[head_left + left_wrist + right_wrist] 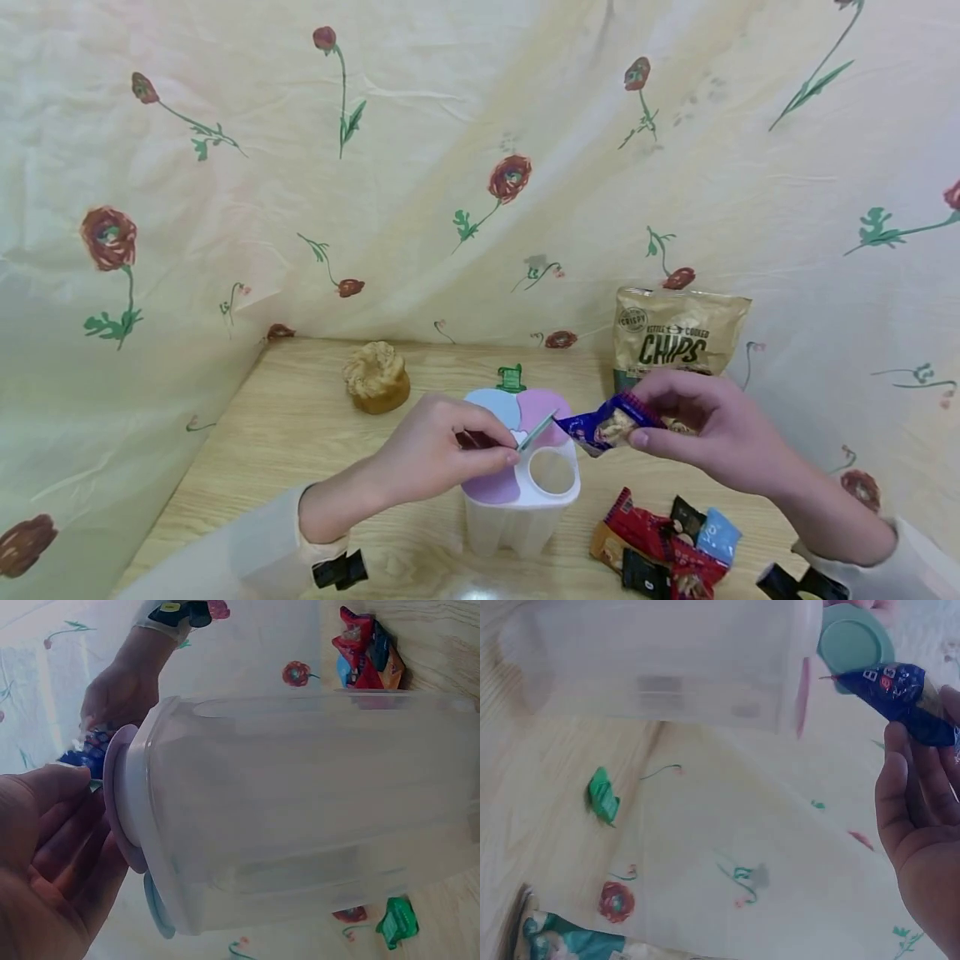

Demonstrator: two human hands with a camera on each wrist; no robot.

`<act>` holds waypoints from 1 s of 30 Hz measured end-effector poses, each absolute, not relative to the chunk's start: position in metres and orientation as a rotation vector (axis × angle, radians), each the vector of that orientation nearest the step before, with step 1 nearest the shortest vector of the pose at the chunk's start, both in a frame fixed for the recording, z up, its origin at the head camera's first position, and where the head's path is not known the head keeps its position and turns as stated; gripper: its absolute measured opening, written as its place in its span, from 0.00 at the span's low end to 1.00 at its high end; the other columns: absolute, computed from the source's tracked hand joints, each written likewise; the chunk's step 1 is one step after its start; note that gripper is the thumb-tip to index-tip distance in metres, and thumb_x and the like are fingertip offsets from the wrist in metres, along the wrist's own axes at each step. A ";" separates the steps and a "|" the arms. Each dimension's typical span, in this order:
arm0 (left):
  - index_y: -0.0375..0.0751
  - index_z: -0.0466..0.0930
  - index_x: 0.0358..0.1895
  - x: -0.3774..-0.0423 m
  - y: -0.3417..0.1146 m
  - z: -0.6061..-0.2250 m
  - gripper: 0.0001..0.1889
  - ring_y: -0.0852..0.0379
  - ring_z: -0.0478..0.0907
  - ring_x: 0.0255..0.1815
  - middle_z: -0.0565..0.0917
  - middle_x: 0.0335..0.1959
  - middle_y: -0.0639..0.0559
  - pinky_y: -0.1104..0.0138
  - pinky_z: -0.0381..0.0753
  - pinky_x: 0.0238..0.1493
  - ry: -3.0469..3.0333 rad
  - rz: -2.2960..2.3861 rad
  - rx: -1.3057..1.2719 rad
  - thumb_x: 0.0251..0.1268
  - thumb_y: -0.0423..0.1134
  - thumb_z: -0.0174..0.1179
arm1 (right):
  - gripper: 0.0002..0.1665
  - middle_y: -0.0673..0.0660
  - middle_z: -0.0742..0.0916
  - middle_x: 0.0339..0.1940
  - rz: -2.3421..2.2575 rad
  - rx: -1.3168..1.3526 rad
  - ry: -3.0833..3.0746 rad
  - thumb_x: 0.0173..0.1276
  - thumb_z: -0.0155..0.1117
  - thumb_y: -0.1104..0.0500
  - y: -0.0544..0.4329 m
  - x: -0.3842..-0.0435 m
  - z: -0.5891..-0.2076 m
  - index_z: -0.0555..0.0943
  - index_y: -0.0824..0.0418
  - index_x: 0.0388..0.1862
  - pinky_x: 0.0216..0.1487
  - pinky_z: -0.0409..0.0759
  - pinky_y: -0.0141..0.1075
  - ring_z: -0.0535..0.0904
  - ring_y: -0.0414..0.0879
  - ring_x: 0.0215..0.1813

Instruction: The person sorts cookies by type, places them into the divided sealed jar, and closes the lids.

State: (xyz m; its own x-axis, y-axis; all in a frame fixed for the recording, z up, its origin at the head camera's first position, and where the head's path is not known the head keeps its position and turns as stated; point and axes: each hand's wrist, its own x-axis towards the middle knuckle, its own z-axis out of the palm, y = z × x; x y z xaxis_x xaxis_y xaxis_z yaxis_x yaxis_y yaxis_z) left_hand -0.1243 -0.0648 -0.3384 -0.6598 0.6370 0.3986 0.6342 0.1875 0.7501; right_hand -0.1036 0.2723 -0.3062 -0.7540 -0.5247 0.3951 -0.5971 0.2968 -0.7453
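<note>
My left hand [442, 442] pinches a small round green lid [537, 431] between thumb and fingers, tilted above the container. In the right wrist view the lid [851, 649] shows its flat round face. With thumb and fingertips, my right hand [708, 425] holds a small blue snack packet [581, 428], its pointed corner close to the lid's edge. Below both hands stands a clear plastic storage container [513, 525] with a white top. Blue [495, 404], pink and purple lids cover three of its openings. The front right opening [552, 472] is uncovered.
Several small snack packets [667, 542], red, black, blue and orange, lie in a heap at the front right. A chips bag [675, 329] stands at the back right. Behind the container is a green packet [512, 378]. A brown cake [377, 377] sits back left.
</note>
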 end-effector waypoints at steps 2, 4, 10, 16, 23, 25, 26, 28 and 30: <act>0.45 0.91 0.40 -0.124 -0.064 -0.337 0.05 0.71 0.83 0.32 0.90 0.34 0.59 0.72 0.86 0.35 2.429 1.510 1.293 0.64 0.39 0.73 | 0.24 0.52 0.88 0.39 1.492 1.138 -2.426 0.58 0.70 0.80 0.270 -0.103 -0.305 0.84 0.60 0.49 0.36 0.85 0.34 0.86 0.45 0.39; 0.45 0.91 0.42 -0.124 -0.064 -0.336 0.06 0.72 0.83 0.33 0.90 0.34 0.58 0.73 0.86 0.35 2.445 1.490 1.290 0.64 0.39 0.72 | 0.23 0.52 0.89 0.40 1.480 1.178 -2.424 0.57 0.71 0.79 0.268 -0.103 -0.306 0.84 0.59 0.49 0.37 0.86 0.34 0.86 0.46 0.39; 0.46 0.92 0.42 -0.123 -0.065 -0.333 0.05 0.72 0.82 0.31 0.91 0.34 0.58 0.74 0.85 0.34 2.472 1.462 1.286 0.64 0.37 0.72 | 0.20 0.47 0.89 0.41 1.451 1.121 -2.568 0.62 0.73 0.72 0.261 -0.101 -0.311 0.84 0.53 0.48 0.38 0.87 0.36 0.87 0.47 0.40; 0.46 0.92 0.41 -0.122 -0.066 -0.335 0.05 0.72 0.82 0.31 0.90 0.33 0.58 0.73 0.86 0.34 2.479 1.475 1.271 0.63 0.36 0.72 | 0.19 0.44 0.89 0.40 1.391 1.145 -2.569 0.63 0.74 0.70 0.250 -0.097 -0.312 0.84 0.50 0.46 0.42 0.87 0.36 0.86 0.43 0.40; 0.46 0.92 0.40 -0.123 -0.066 -0.337 0.04 0.73 0.82 0.30 0.90 0.31 0.59 0.73 0.85 0.34 2.495 1.491 1.281 0.63 0.37 0.73 | 0.16 0.37 0.90 0.39 1.192 1.189 -2.582 0.65 0.76 0.61 0.237 -0.099 -0.319 0.85 0.41 0.45 0.41 0.86 0.34 0.85 0.35 0.39; 0.46 0.92 0.39 -0.123 -0.065 -0.337 0.04 0.73 0.82 0.30 0.90 0.31 0.60 0.74 0.85 0.33 2.500 1.488 1.281 0.63 0.38 0.73 | 0.15 0.38 0.90 0.39 1.187 1.195 -2.577 0.66 0.76 0.61 0.235 -0.100 -0.320 0.86 0.41 0.45 0.41 0.86 0.34 0.85 0.35 0.39; 0.46 0.92 0.39 -0.123 -0.065 -0.338 0.04 0.73 0.82 0.30 0.90 0.31 0.60 0.74 0.85 0.33 2.503 1.487 1.283 0.63 0.38 0.73 | 0.14 0.38 0.90 0.39 1.188 1.198 -2.573 0.66 0.76 0.60 0.234 -0.100 -0.320 0.86 0.42 0.45 0.40 0.86 0.34 0.85 0.35 0.38; 0.46 0.92 0.39 -0.122 -0.065 -0.338 0.03 0.73 0.81 0.30 0.90 0.30 0.60 0.74 0.85 0.33 2.507 1.485 1.285 0.63 0.38 0.73 | 0.14 0.40 0.90 0.39 1.194 1.203 -2.562 0.65 0.76 0.61 0.232 -0.101 -0.320 0.87 0.44 0.45 0.39 0.86 0.34 0.85 0.36 0.38; 0.46 0.92 0.39 -0.122 -0.065 -0.337 0.03 0.73 0.81 0.29 0.90 0.30 0.60 0.74 0.84 0.32 2.510 1.484 1.286 0.63 0.38 0.73 | 0.13 0.41 0.90 0.38 1.196 1.205 -2.557 0.65 0.76 0.61 0.231 -0.102 -0.319 0.87 0.44 0.45 0.38 0.86 0.34 0.86 0.36 0.37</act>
State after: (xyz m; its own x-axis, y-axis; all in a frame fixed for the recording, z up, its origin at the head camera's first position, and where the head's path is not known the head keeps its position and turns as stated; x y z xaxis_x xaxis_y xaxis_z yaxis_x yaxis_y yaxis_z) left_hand -0.1220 -0.0647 -0.3373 -0.6736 0.6145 0.4107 0.6560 0.2411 0.7152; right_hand -0.1023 0.2306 -0.3191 -0.6893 -0.6253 0.3659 -0.6816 0.3885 -0.6201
